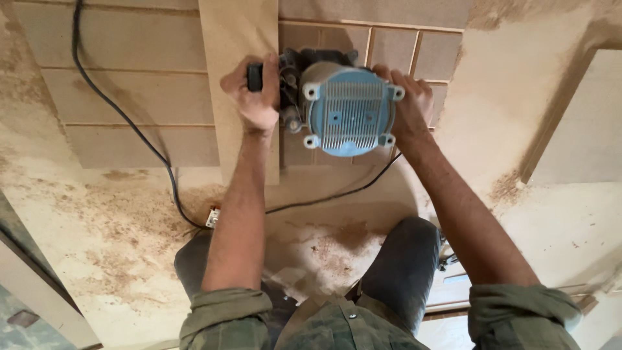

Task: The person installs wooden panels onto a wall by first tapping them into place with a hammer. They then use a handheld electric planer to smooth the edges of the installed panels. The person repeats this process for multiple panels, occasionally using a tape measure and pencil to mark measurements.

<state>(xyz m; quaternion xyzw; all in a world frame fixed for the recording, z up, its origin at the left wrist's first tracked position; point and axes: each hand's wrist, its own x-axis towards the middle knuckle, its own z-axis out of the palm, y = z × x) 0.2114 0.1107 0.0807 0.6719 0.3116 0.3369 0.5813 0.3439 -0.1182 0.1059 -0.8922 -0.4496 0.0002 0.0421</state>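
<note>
Both hands are clamped on a blue-topped power router, which stands upright in the upper middle of the frame. The left hand is closed around a black side handle on the tool's left. The right hand wraps the opposite side, its fingers curled over the housing so that the handle there is hidden. The hands sit apart, one on each flank of the machine, with the forearms running down toward the bottom of the frame into rolled olive-green sleeves.

The router rests on a brown fibreboard panel cut with straight grooves that divide it into rectangles. A long plain board strip lies over the panel just left of the tool, running from the top edge down past the left hand; the router's base sits right beside it, though whether they touch cannot be told. A black power cord comes down from the upper left, curves across the panel and floor, and passes under the arms toward the right side of the router.

Fine sawdust covers the floor in the lower left and centre. The person's knees in dark trousers show at the bottom. Another pale board lies at the right edge.
</note>
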